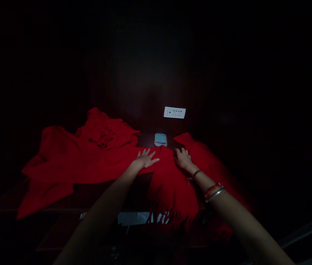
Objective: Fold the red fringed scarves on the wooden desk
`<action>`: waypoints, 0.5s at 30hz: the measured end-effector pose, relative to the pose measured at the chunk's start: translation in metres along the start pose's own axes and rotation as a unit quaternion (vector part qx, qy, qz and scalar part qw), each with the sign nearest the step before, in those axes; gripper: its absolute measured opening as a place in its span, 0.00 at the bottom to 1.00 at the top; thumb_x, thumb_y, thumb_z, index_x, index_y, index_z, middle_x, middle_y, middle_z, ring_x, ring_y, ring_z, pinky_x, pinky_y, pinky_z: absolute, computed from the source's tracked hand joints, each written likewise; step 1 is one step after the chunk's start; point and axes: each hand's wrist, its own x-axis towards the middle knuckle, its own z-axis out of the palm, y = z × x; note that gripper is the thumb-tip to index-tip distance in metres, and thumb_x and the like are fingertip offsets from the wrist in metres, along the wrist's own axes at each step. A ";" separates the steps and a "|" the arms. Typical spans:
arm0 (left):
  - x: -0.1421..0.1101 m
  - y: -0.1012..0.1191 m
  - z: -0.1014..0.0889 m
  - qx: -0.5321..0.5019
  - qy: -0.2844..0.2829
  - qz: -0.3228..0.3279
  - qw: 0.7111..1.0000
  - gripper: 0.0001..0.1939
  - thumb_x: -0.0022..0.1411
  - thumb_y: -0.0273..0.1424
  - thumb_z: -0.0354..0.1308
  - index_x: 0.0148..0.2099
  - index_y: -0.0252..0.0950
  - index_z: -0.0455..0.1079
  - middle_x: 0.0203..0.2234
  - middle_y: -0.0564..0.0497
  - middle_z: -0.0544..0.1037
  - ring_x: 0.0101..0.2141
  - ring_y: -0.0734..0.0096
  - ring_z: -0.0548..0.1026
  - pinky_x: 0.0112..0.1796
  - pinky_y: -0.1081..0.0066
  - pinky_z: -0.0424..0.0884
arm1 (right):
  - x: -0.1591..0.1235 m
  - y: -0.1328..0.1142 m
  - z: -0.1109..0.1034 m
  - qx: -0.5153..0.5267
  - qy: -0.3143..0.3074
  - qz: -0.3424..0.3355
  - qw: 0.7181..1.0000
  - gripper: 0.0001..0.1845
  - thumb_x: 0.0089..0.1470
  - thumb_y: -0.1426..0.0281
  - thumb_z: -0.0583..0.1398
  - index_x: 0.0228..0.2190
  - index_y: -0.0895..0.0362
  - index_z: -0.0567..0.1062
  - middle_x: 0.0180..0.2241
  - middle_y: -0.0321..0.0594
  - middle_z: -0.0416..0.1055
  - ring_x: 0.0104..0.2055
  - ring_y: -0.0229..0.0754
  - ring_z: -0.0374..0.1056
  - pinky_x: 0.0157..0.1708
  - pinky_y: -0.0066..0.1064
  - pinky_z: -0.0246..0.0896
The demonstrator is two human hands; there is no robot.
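A large red fringed scarf [89, 158] lies spread and bunched across a dark table [89, 195]. One fringed end [172, 191] hangs over the table's front edge. My left hand [145, 159] lies flat on the scarf with its fingers stretched out. My right hand [182, 159] rests on the scarf just to the right, fingers bent down onto the cloth; its wrist carries a dark band and red and silver bangles [213, 191]. Whether the right fingers pinch the fabric is not clear in the dim light.
A small pale phone-like object [160, 139] lies on the table just beyond my hands. A white wall socket [174, 112] sits on the dark wall behind. Something pale [136, 218] shows below the table's front edge. The surroundings are very dark.
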 end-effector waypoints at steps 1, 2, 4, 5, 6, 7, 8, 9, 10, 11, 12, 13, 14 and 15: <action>0.000 0.000 0.000 0.001 0.000 0.004 1.000 0.39 0.50 0.57 0.29 0.59 0.42 0.39 0.57 0.46 0.38 0.56 0.55 0.36 0.50 0.52 0.38 | -0.007 -0.004 0.004 -0.010 0.010 -0.023 1.000 0.25 0.50 0.64 0.50 0.50 0.55 0.54 0.52 0.51 0.48 0.52 0.52 0.46 0.43 0.43 0.49; 0.000 0.001 -0.001 0.002 0.004 0.008 1.000 0.39 0.51 0.56 0.29 0.59 0.41 0.39 0.57 0.46 0.38 0.56 0.56 0.36 0.50 0.52 0.38 | -0.015 -0.008 0.008 -0.016 0.009 -0.054 0.998 0.27 0.50 0.61 0.49 0.51 0.54 0.52 0.54 0.49 0.46 0.54 0.51 0.43 0.44 0.44 0.47; 0.001 0.002 0.000 0.000 0.029 0.022 0.999 0.38 0.52 0.55 0.30 0.59 0.39 0.40 0.57 0.44 0.40 0.56 0.56 0.37 0.50 0.53 0.39 | -0.030 -0.014 0.012 -0.017 -0.027 -0.108 0.994 0.29 0.51 0.56 0.46 0.52 0.53 0.51 0.55 0.47 0.45 0.55 0.51 0.40 0.47 0.46 0.42; 0.002 0.003 0.001 -0.003 0.048 0.035 0.998 0.37 0.53 0.54 0.31 0.59 0.38 0.41 0.57 0.44 0.41 0.56 0.57 0.38 0.51 0.54 0.40 | -0.037 -0.016 0.013 -0.014 -0.050 -0.124 0.991 0.29 0.51 0.54 0.44 0.52 0.53 0.51 0.55 0.47 0.45 0.55 0.51 0.39 0.47 0.48 0.40; 0.003 0.004 0.002 -0.008 0.064 0.051 0.997 0.35 0.55 0.52 0.31 0.59 0.37 0.43 0.57 0.44 0.43 0.56 0.58 0.39 0.51 0.56 0.41 | -0.042 -0.017 0.013 -0.012 -0.066 -0.134 0.989 0.29 0.51 0.54 0.42 0.52 0.52 0.52 0.55 0.46 0.46 0.55 0.51 0.40 0.47 0.49 0.39; 0.004 0.004 0.003 -0.012 0.074 0.067 0.995 0.32 0.57 0.49 0.31 0.58 0.37 0.46 0.57 0.44 0.44 0.56 0.59 0.41 0.51 0.57 0.43 | -0.046 -0.018 0.013 -0.010 -0.071 -0.139 0.988 0.28 0.52 0.54 0.41 0.52 0.52 0.52 0.55 0.46 0.46 0.55 0.51 0.40 0.47 0.49 0.39; 0.005 0.005 0.004 -0.014 0.076 0.081 0.994 0.30 0.58 0.47 0.31 0.57 0.37 0.48 0.56 0.44 0.46 0.55 0.60 0.42 0.51 0.58 0.44 | -0.049 -0.019 0.012 -0.010 -0.065 -0.141 0.988 0.27 0.53 0.55 0.42 0.51 0.53 0.54 0.54 0.46 0.47 0.55 0.50 0.41 0.47 0.47 0.40; 0.006 0.005 0.005 -0.014 0.070 0.091 0.993 0.28 0.59 0.45 0.31 0.57 0.37 0.49 0.56 0.45 0.47 0.55 0.61 0.43 0.50 0.58 0.44 | -0.050 -0.019 0.010 -0.010 -0.054 -0.144 0.988 0.24 0.53 0.57 0.42 0.50 0.54 0.57 0.53 0.46 0.50 0.54 0.48 0.44 0.47 0.45 0.41; 0.006 0.004 0.006 -0.012 0.058 0.099 0.993 0.26 0.60 0.43 0.31 0.57 0.38 0.49 0.56 0.45 0.47 0.55 0.62 0.44 0.50 0.58 0.44 | -0.050 -0.019 0.009 -0.011 -0.043 -0.148 0.988 0.22 0.54 0.60 0.44 0.47 0.55 0.60 0.51 0.46 0.54 0.52 0.46 0.48 0.46 0.42 0.44; 0.006 0.003 0.006 -0.009 0.046 0.106 0.993 0.25 0.60 0.41 0.31 0.57 0.39 0.49 0.56 0.46 0.46 0.55 0.62 0.43 0.50 0.57 0.44 | -0.049 -0.020 0.009 -0.012 -0.032 -0.154 0.988 0.18 0.54 0.63 0.44 0.44 0.56 0.62 0.48 0.46 0.58 0.50 0.44 0.51 0.45 0.38 0.46; 0.006 0.002 0.006 -0.007 0.036 0.109 0.993 0.24 0.61 0.40 0.32 0.57 0.40 0.48 0.57 0.47 0.46 0.55 0.62 0.43 0.50 0.57 0.44 | -0.047 -0.020 0.008 -0.014 -0.021 -0.159 0.987 0.16 0.54 0.65 0.45 0.41 0.57 0.64 0.45 0.46 0.60 0.47 0.42 0.54 0.43 0.35 0.48; 0.006 0.000 0.006 -0.003 0.031 0.112 0.993 0.24 0.61 0.40 0.32 0.57 0.41 0.47 0.57 0.47 0.45 0.56 0.63 0.43 0.50 0.56 0.44 | -0.045 -0.020 0.009 -0.016 -0.010 -0.165 0.986 0.14 0.54 0.67 0.45 0.38 0.57 0.65 0.42 0.45 0.62 0.44 0.41 0.57 0.41 0.33 0.49; 0.005 -0.002 0.005 0.002 0.031 0.112 0.993 0.23 0.61 0.40 0.32 0.57 0.42 0.47 0.57 0.48 0.45 0.56 0.63 0.42 0.50 0.56 0.43 | -0.043 -0.021 0.009 -0.019 0.002 -0.170 0.985 0.12 0.54 0.69 0.45 0.36 0.58 0.66 0.40 0.45 0.63 0.42 0.40 0.58 0.39 0.32 0.50; 0.005 -0.004 0.005 0.008 0.035 0.108 0.994 0.23 0.61 0.40 0.32 0.57 0.42 0.47 0.57 0.49 0.45 0.56 0.62 0.41 0.51 0.56 0.42 | -0.041 -0.021 0.010 -0.019 0.016 -0.176 0.984 0.11 0.54 0.71 0.45 0.34 0.58 0.66 0.38 0.45 0.64 0.40 0.40 0.59 0.38 0.31 0.50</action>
